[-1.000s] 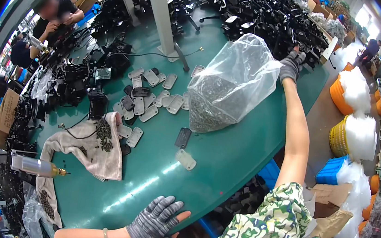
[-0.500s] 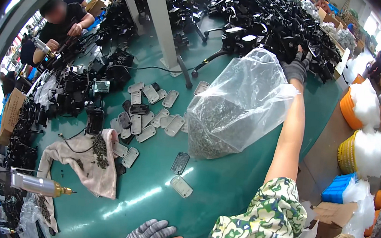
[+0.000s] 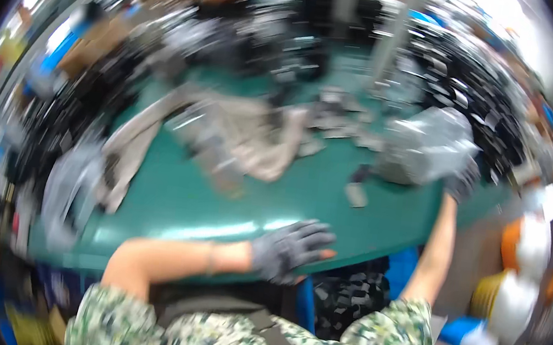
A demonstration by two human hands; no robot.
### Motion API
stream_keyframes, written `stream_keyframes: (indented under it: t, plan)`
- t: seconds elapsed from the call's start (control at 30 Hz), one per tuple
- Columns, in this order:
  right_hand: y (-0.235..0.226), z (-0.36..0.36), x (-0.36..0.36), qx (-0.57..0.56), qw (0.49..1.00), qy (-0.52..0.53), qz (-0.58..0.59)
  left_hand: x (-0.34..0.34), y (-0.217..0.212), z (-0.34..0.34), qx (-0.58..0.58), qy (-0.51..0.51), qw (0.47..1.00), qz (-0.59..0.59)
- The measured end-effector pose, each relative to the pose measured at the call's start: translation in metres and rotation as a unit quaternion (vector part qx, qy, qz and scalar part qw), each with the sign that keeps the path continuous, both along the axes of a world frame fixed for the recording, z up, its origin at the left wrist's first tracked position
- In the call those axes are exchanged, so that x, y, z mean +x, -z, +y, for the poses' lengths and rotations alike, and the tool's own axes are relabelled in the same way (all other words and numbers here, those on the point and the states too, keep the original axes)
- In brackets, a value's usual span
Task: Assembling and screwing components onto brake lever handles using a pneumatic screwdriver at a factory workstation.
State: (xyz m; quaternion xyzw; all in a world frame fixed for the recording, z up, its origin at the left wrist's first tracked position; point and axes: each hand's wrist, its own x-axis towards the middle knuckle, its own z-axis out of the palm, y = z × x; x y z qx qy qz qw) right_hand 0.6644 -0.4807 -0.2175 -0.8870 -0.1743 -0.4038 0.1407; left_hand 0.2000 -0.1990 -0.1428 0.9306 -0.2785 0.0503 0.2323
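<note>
My left hand, in a grey striped glove with bare fingertips, is at the table's near edge. Its fingers are stretched out and it holds nothing. My right hand, gloved the same way, is reaching out at the right beside a clear plastic bag. Blur hides its fingers, so I cannot tell whether it grips anything. A small pale flat plate lies left of the bag, with a darker one touching it. Several more grey plates lie farther back, smeared by motion.
A beige cloth lies on the green table, with a blurred power screwdriver over it. Black lever-like parts heap up at the far right. Below the near edge sit dark pieces. White-filled orange and yellow baskets stand right.
The view has swung left and down, blurring everything. My right hand has drawn back from the black heap to beside the bag. More of my left arm shows.
</note>
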Motion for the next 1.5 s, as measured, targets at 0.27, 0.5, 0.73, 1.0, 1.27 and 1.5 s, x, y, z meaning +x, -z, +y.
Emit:
stream_keyframes:
  t: [0.27,0.5,0.73,1.0,1.27,1.5]
  plan:
    - [0.014,-0.016,-0.221,0.419,0.816,-0.351,0.189,-0.117,-0.016,0.029,-0.131,-0.063,0.985,-0.092]
    - [-0.033,0.153,-0.477,0.162,0.842,-0.475,0.199,-0.284,-0.054,0.264,0.011,-0.46,0.833,-0.307]
    - [-0.084,0.272,-0.551,-0.032,0.757,-0.605,0.245,-0.358,-0.087,0.502,0.286,-0.766,0.551,-0.165]
    - [-0.075,0.304,-0.548,-0.079,0.727,-0.631,0.259,-0.366,-0.124,0.57,0.398,-0.671,0.608,0.145]
    - [-0.149,0.559,-0.596,-0.048,0.647,-0.721,0.243,-0.423,-0.125,0.517,0.169,-0.779,0.582,0.164]
    - [-0.166,0.773,-0.641,-0.203,0.728,-0.611,0.238,-0.366,-0.075,0.5,-0.045,-0.784,0.618,0.04]
